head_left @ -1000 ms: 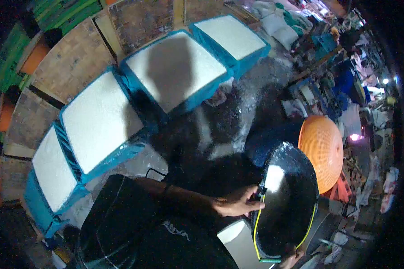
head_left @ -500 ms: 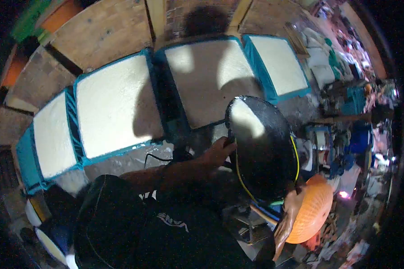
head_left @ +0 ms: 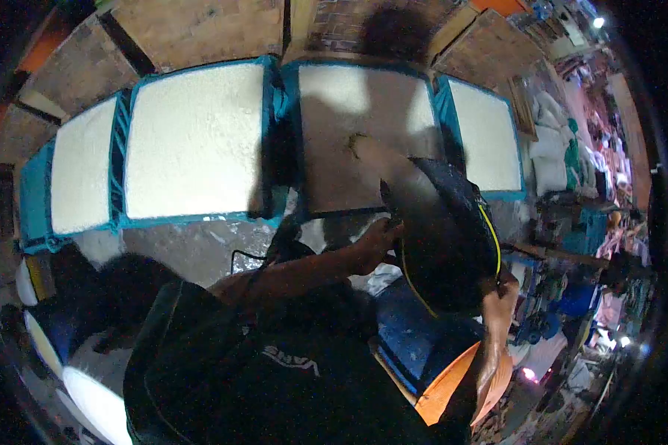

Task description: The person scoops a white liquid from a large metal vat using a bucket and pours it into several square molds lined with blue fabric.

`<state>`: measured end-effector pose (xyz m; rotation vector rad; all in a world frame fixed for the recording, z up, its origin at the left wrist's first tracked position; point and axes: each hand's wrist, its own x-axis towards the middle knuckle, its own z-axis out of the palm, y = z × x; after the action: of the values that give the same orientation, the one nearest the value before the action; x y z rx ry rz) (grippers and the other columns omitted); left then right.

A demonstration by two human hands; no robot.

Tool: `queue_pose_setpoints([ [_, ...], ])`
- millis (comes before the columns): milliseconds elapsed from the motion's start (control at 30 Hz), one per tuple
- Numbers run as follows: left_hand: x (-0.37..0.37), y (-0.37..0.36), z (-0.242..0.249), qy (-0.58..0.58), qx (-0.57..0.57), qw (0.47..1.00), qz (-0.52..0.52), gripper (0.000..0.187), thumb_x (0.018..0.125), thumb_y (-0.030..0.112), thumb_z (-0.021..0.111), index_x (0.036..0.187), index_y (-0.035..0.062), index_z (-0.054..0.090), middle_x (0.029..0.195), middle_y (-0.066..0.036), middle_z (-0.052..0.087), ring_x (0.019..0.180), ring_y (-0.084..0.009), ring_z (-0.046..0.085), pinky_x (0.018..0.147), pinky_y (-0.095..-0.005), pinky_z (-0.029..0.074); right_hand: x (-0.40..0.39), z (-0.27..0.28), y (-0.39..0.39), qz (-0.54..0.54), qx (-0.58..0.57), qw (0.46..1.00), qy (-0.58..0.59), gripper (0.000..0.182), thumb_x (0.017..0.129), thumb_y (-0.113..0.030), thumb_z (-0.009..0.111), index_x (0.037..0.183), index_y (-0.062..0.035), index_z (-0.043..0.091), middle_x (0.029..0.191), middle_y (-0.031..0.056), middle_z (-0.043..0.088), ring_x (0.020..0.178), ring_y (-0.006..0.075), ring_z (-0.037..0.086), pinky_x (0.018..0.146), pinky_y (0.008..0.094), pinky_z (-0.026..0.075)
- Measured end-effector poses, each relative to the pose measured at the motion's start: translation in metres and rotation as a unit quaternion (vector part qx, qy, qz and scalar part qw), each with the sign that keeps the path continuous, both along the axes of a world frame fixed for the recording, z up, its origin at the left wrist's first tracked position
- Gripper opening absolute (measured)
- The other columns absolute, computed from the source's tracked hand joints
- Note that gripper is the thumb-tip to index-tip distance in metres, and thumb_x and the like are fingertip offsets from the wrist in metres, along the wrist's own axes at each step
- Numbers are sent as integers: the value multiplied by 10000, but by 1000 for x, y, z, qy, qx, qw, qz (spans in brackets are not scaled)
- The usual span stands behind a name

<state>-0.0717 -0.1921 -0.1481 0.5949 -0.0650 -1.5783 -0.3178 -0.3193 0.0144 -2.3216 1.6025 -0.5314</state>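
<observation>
A black tub with a yellow stripe is tilted forward between my hands. My left hand grips its left edge, and my right hand holds it low on the right side. Whitish liquid runs over its lip onto the pale surface inside a shaded frame lined with teal cloth. The liquid lands near the middle of that frame. The fingers of both hands are partly in shadow.
More cloth-lined frames full of white material stand alongside: a large one, a narrow one at far left and one at right. A blue container and an orange basin sit below the tub. White sacks are stacked at right.
The tub has tipped further forward, and liquid now pours out of it into the frame. The blue container has come into view below. The camera view has turned slightly.
</observation>
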Motion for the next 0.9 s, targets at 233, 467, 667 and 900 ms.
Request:
queue_pose_setpoints([
  [233,-46,-38,-35,17,59,998,-18,377,1007,370,512,1228,68,467,1047,-48,588,890,-197,595,758,-454,566,5,23,-33,63,45,989,125,359,787,-38,569,1140,23,599,1007,111,613,900,213,543,842,344,433],
  [467,-61,-74,-41,72,-75,993,57,383,993,392,544,1212,82,493,1101,-58,601,928,-196,605,774,-457,544,13,35,-75,48,-22,982,181,293,817,-141,619,1049,21,540,969,124,530,922,237,512,862,347,419],
  [667,-32,-92,-27,70,8,997,43,398,990,392,546,1219,68,514,1087,-72,618,954,-228,622,818,-473,541,51,40,-96,109,-70,966,224,250,822,-154,609,985,25,548,944,125,532,900,243,515,822,365,428],
  [900,-21,-105,-13,56,-61,993,85,432,1005,377,518,1283,47,494,1149,-116,631,959,-255,643,844,-494,555,70,52,-111,107,-73,976,173,287,824,-187,639,1004,20,554,974,140,575,916,246,539,847,361,429],
])
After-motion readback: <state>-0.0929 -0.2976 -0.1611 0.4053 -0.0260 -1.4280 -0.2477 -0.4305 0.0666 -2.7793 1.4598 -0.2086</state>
